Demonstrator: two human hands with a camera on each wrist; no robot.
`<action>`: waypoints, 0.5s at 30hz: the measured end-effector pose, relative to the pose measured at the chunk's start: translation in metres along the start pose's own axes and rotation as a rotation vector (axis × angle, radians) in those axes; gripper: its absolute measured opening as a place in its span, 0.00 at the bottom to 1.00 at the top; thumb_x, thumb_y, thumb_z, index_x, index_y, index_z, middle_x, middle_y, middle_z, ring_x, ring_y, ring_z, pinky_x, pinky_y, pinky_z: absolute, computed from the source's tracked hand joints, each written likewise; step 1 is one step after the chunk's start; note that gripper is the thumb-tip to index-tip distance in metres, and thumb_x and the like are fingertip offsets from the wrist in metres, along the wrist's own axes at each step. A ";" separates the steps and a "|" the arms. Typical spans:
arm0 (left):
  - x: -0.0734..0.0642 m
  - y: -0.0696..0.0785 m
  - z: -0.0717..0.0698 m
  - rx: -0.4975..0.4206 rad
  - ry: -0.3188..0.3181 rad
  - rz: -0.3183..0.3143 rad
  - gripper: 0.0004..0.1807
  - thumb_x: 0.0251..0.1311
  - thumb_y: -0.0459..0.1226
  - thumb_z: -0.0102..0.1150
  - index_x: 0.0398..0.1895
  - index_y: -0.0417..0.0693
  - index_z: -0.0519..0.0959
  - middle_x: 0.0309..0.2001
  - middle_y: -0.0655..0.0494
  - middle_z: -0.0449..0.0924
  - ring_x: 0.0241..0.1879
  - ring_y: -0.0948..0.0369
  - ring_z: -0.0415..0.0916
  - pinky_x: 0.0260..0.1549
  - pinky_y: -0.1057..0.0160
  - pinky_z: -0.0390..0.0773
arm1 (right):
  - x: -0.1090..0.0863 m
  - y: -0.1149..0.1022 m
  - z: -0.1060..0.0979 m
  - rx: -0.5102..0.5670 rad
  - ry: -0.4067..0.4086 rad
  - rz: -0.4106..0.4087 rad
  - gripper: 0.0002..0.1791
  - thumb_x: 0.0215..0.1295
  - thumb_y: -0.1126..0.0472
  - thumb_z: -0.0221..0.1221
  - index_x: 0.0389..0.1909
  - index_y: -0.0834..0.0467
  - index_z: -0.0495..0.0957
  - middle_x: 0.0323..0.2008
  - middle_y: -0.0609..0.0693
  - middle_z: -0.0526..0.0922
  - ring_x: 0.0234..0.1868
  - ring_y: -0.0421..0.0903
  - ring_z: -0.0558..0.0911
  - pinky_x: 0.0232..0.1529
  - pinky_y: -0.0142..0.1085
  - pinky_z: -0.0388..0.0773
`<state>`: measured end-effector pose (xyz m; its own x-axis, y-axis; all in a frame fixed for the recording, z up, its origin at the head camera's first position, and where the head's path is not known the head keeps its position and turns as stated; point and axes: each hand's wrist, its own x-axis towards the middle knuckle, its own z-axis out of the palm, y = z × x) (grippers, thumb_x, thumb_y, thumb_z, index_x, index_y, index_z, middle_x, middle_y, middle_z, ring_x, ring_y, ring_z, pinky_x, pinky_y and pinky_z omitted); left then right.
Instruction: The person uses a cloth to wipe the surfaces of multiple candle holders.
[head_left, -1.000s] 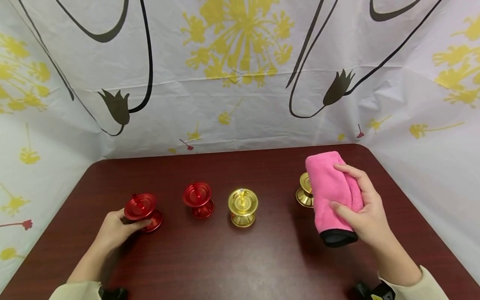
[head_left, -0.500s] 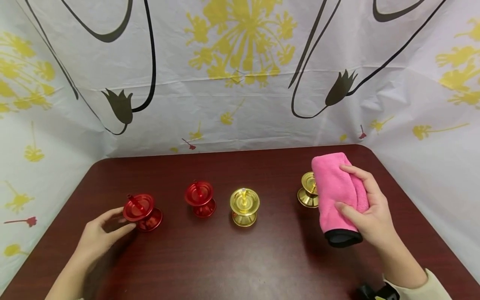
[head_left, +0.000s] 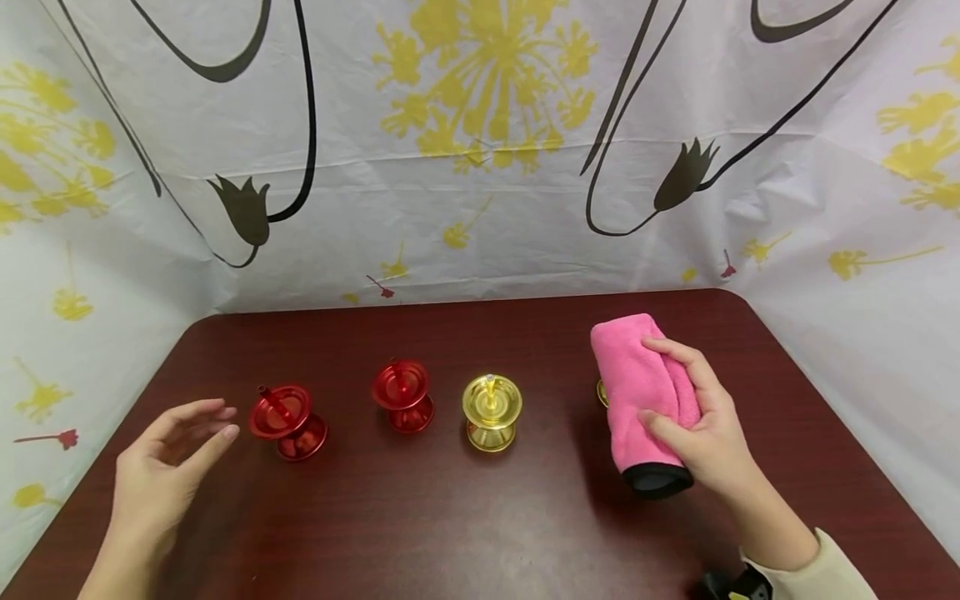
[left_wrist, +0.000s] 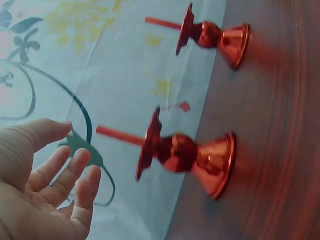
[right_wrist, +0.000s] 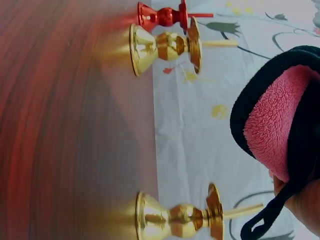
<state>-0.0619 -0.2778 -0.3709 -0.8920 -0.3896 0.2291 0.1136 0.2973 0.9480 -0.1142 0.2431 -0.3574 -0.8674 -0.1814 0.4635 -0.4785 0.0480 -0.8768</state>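
My left hand (head_left: 161, 467) hovers just left of a red metal candle holder (head_left: 281, 410), fingers loosely bent, nothing in them. In the left wrist view a gap shows between those fingertips and the peg of that candle holder (left_wrist: 180, 152), which stands upright. My right hand (head_left: 708, 429) grips a folded pink towel (head_left: 637, 392) with a black edge, raised above the table. Behind the towel, a gold candle holder (head_left: 602, 393) is mostly hidden in the head view. The right wrist view shows this gold candle holder (right_wrist: 185, 220) upright, with the towel's black loop (right_wrist: 265, 220) hanging near its peg.
A second red candle holder (head_left: 402, 392) and another gold one (head_left: 491, 408) stand in the middle of the dark wood table (head_left: 420, 533). A white sheet with flower prints (head_left: 360, 158) hangs behind and at both sides.
My left hand has let go of the left red candle holder and drawn back to the left. My right hand has shifted slightly left with the towel, covering more of the right gold candle holder.
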 end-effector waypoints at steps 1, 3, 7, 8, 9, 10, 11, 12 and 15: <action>0.000 0.002 0.003 -0.041 -0.011 0.008 0.20 0.55 0.23 0.67 0.52 0.44 0.81 0.39 0.71 0.87 0.38 0.74 0.82 0.38 0.82 0.76 | 0.001 0.000 0.003 0.005 -0.004 0.000 0.41 0.53 0.85 0.56 0.70 0.62 0.62 0.58 0.50 0.72 0.44 0.41 0.78 0.35 0.27 0.82; -0.001 0.005 0.008 -0.102 -0.032 0.025 0.20 0.55 0.22 0.66 0.51 0.42 0.81 0.39 0.68 0.88 0.38 0.72 0.82 0.39 0.81 0.77 | 0.002 0.000 0.008 0.009 -0.017 -0.002 0.40 0.53 0.85 0.56 0.70 0.62 0.62 0.58 0.50 0.72 0.44 0.42 0.78 0.35 0.28 0.82; -0.002 0.012 0.020 -0.115 -0.065 0.065 0.19 0.55 0.21 0.64 0.51 0.36 0.80 0.39 0.65 0.88 0.38 0.71 0.82 0.39 0.80 0.78 | 0.006 0.000 0.018 0.002 -0.021 -0.018 0.41 0.51 0.84 0.57 0.69 0.62 0.64 0.62 0.51 0.70 0.59 0.44 0.72 0.44 0.26 0.81; -0.002 0.013 0.023 -0.114 -0.071 0.070 0.19 0.55 0.20 0.64 0.51 0.35 0.79 0.39 0.65 0.88 0.38 0.71 0.82 0.38 0.80 0.78 | 0.007 0.000 0.021 -0.008 -0.024 -0.025 0.41 0.51 0.84 0.58 0.68 0.62 0.64 0.64 0.50 0.69 0.64 0.44 0.68 0.49 0.24 0.79; -0.002 0.014 0.027 -0.109 -0.077 0.075 0.19 0.55 0.20 0.64 0.51 0.33 0.79 0.39 0.64 0.88 0.38 0.71 0.82 0.37 0.79 0.79 | 0.008 0.000 0.024 -0.015 -0.020 -0.035 0.40 0.50 0.84 0.58 0.68 0.62 0.65 0.65 0.50 0.69 0.68 0.45 0.64 0.54 0.23 0.77; -0.003 0.016 0.031 -0.102 -0.085 0.084 0.19 0.55 0.20 0.64 0.51 0.32 0.78 0.39 0.64 0.88 0.37 0.71 0.82 0.36 0.79 0.79 | 0.009 -0.001 0.026 -0.024 -0.021 -0.040 0.40 0.50 0.83 0.58 0.67 0.62 0.65 0.66 0.49 0.69 0.69 0.45 0.63 0.55 0.23 0.76; -0.004 0.017 0.035 -0.073 -0.090 0.093 0.19 0.55 0.21 0.64 0.51 0.31 0.78 0.38 0.64 0.88 0.37 0.71 0.81 0.33 0.79 0.79 | 0.010 -0.001 0.029 -0.032 -0.023 -0.050 0.40 0.49 0.83 0.58 0.67 0.63 0.65 0.66 0.49 0.69 0.70 0.44 0.61 0.56 0.22 0.74; -0.004 0.018 0.039 -0.047 -0.096 0.102 0.19 0.56 0.21 0.65 0.51 0.31 0.78 0.38 0.65 0.87 0.36 0.71 0.81 0.31 0.78 0.78 | 0.010 -0.001 0.031 -0.045 -0.028 -0.058 0.40 0.49 0.83 0.58 0.67 0.63 0.65 0.66 0.48 0.69 0.69 0.44 0.62 0.56 0.21 0.73; -0.006 0.020 0.051 0.081 -0.125 0.154 0.18 0.56 0.25 0.66 0.51 0.35 0.78 0.38 0.70 0.86 0.35 0.73 0.80 0.27 0.76 0.76 | 0.013 -0.001 0.038 -0.043 -0.047 -0.061 0.39 0.49 0.82 0.59 0.67 0.64 0.65 0.65 0.48 0.69 0.60 0.43 0.70 0.49 0.24 0.78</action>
<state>-0.0764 -0.2245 -0.3646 -0.9148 -0.2249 0.3356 0.2213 0.4160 0.8820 -0.1197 0.2034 -0.3557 -0.8295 -0.2309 0.5086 -0.5367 0.0773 -0.8402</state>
